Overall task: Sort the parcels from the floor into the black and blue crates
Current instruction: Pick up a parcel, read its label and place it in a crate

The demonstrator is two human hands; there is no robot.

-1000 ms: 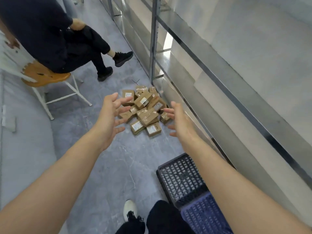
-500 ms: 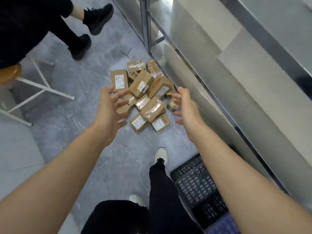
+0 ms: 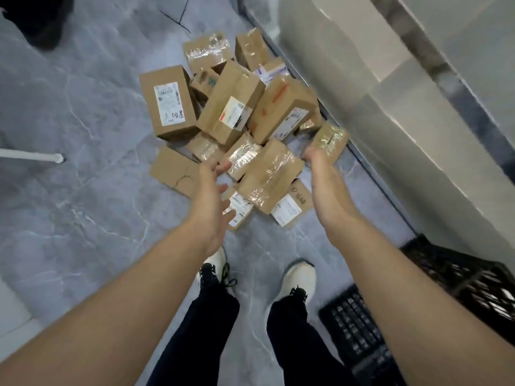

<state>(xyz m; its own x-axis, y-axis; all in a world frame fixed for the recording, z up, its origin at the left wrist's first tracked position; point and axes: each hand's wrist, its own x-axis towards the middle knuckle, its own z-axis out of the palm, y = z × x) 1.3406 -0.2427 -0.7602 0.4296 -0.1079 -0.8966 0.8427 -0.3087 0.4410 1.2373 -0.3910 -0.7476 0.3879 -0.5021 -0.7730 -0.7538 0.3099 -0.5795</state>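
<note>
Hands (image 3: 211, 199) (image 3: 326, 185) outstretched (palms inward) over parcels (image 3: 231, 107)

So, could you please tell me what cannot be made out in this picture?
- Blue crate: not in the head view; black crate cut by the right edge.
- Right hand: head view, motion blur hides whether its fingertips touch the small parcel.
- Labels: head view, print too blurred to read.
- Lower parcels: head view, mostly covered by those above.
</note>
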